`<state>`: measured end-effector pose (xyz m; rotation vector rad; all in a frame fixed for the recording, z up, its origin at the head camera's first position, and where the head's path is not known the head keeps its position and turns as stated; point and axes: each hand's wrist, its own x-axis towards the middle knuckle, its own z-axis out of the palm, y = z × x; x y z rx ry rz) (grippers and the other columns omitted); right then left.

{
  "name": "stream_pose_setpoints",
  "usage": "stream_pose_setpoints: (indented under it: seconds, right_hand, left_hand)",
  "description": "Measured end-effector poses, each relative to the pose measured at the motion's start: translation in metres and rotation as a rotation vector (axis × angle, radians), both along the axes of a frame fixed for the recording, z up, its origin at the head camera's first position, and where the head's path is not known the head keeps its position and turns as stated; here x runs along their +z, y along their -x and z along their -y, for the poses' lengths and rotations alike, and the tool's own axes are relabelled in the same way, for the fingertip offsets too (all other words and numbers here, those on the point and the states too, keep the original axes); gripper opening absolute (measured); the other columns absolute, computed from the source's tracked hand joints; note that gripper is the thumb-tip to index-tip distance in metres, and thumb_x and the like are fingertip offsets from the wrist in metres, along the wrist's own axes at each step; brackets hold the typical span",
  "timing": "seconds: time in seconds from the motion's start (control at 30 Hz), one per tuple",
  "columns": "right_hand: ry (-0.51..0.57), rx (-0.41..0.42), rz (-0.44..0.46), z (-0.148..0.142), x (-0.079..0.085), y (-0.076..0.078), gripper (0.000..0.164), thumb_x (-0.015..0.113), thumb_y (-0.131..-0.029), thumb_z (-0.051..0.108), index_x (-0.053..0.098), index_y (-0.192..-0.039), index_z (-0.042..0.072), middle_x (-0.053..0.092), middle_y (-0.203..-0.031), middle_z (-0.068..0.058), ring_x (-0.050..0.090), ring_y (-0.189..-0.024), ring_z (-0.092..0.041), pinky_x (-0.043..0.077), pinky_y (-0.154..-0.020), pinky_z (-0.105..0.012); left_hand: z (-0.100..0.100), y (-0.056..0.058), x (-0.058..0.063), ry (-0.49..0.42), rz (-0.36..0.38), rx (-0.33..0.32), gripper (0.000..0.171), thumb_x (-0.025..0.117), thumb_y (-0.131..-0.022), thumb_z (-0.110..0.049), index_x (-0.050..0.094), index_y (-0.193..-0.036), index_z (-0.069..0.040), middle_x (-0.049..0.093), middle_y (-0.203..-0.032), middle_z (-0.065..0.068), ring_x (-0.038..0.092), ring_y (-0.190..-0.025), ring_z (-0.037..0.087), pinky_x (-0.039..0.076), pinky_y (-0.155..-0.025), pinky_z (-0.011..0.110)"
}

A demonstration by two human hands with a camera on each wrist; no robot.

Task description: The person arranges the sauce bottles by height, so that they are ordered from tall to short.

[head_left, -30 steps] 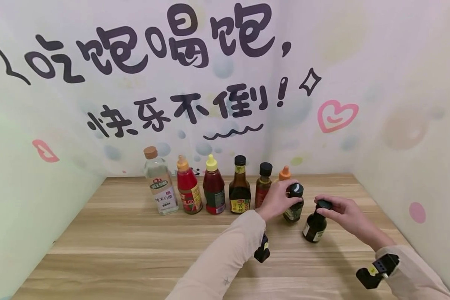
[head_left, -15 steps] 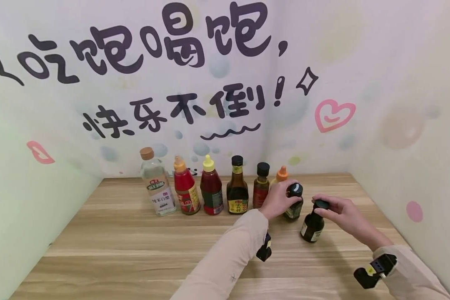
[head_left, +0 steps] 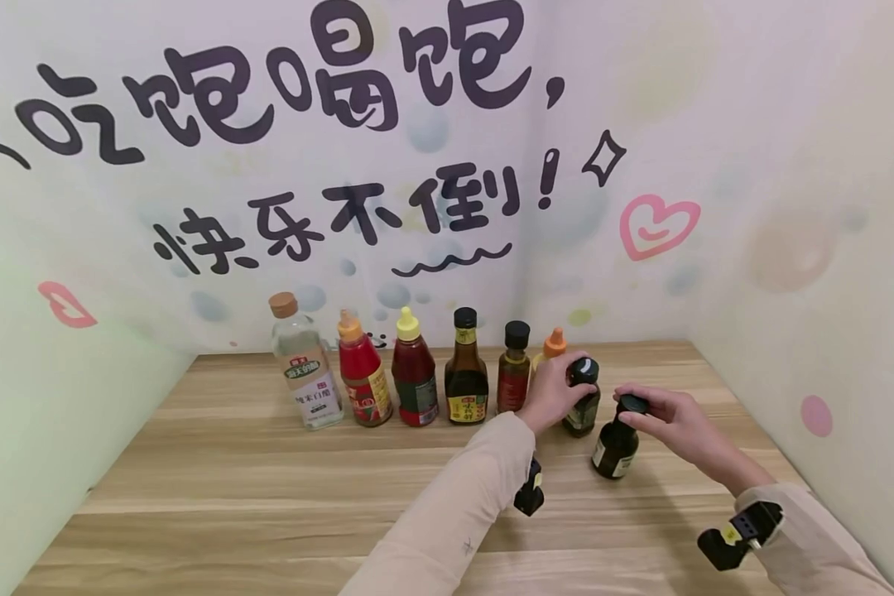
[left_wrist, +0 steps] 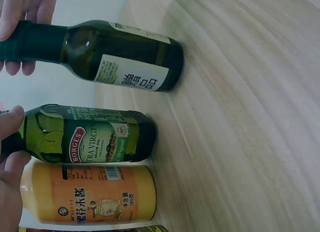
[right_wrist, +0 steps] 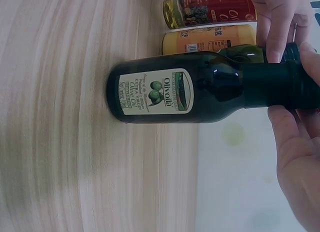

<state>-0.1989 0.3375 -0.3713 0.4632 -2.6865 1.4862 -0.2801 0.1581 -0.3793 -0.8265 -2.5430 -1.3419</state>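
Observation:
In the head view, my left hand grips the black-capped neck of a green Borges olive oil bottle, which stands upright at the right end of a row. Its thumb and fingers lie on either side of the neck. My right hand holds the dark neck of an Olivoila olive oil bottle, nearer to me and to the right. That bottle is upright, its base on the table. A yellow honey mustard bottle with an orange tip stands right behind the Borges bottle, partly hidden by my left hand in the head view.
Leftward along the row on the wooden table stand a red-labelled olive oil bottle, a soy-type sauce bottle, two red squeeze bottles and a white vinegar bottle. A printed backdrop rises behind; side walls flank the table.
The head view has shifted, so the scene lies slightly further left. Both hands keep their grips, and the two held bottles appear slightly closer together.

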Motion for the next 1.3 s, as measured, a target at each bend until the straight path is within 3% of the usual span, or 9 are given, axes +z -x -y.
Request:
stream_pose_setpoints:
  seconds: [0.17, 0.4, 0.63, 0.9, 1.13, 1.3]
  right_hand:
    - [0.003, -0.007, -0.003, -0.001, 0.0, 0.001, 0.044, 0.057, -0.086, 0.023, 0.048, -0.124, 0.0, 0.048, -0.123, -0.021, 0.053, -0.096, 0.003, 0.048, -0.074, -0.02]
    - [-0.001, -0.006, -0.03, 0.001, -0.001, 0.001, 0.043, 0.058, -0.086, 0.019, 0.049, -0.122, -0.003, 0.046, -0.124, -0.024, 0.052, -0.097, 0.004, 0.048, -0.074, -0.019]
    - [0.002, -0.01, -0.003, 0.0, 0.0, 0.0, 0.044, 0.058, -0.086, 0.022, 0.049, -0.123, 0.0, 0.047, -0.124, -0.02, 0.051, -0.097, 0.005, 0.048, -0.075, -0.02]
    - [0.01, -0.005, -0.013, -0.002, 0.0, -0.001, 0.043, 0.058, -0.086, 0.02, 0.049, -0.123, -0.001, 0.047, -0.123, -0.021, 0.051, -0.098, 0.005, 0.048, -0.075, -0.021]
    - [0.016, -0.015, -0.015, -0.001, -0.002, -0.002, 0.042, 0.058, -0.086, 0.02, 0.05, -0.122, 0.0, 0.051, -0.12, -0.009, 0.053, -0.097, 0.002, 0.049, -0.074, -0.021]
    - [0.021, -0.019, -0.032, 0.002, -0.002, -0.002, 0.04, 0.058, -0.086, 0.017, 0.051, -0.12, -0.002, 0.051, -0.12, -0.018, 0.053, -0.097, 0.002, 0.048, -0.074, -0.019]
  left_hand:
    - [-0.004, 0.004, 0.0, -0.014, 0.02, -0.01, 0.042, 0.072, -0.074, -0.014, 0.059, -0.114, -0.012, 0.062, -0.102, 0.003, 0.053, -0.078, 0.005, 0.043, -0.069, 0.013]
    - [-0.009, 0.004, -0.001, -0.059, 0.065, -0.039, 0.041, 0.069, -0.076, -0.011, 0.057, -0.115, -0.012, 0.06, -0.109, 0.003, 0.056, -0.091, 0.007, 0.044, -0.073, 0.014]
    - [-0.013, 0.003, -0.004, -0.099, 0.095, -0.028, 0.039, 0.068, -0.077, -0.012, 0.057, -0.114, -0.012, 0.061, -0.106, 0.002, 0.057, -0.092, 0.008, 0.046, -0.074, 0.017]
    - [-0.018, 0.007, -0.005, -0.02, 0.01, -0.026, 0.035, 0.066, -0.079, -0.017, 0.057, -0.113, -0.014, 0.063, -0.102, 0.001, 0.057, -0.089, 0.006, 0.045, -0.074, 0.015]
    - [-0.02, 0.007, -0.005, 0.02, -0.029, -0.004, 0.032, 0.066, -0.079, -0.019, 0.057, -0.109, -0.015, 0.063, -0.101, 0.0, 0.058, -0.089, 0.007, 0.046, -0.073, 0.016]
    - [-0.02, 0.007, -0.007, 0.046, -0.067, 0.035, 0.031, 0.065, -0.08, -0.022, 0.056, -0.109, -0.016, 0.063, -0.1, 0.0, 0.059, -0.087, 0.008, 0.046, -0.072, 0.017]
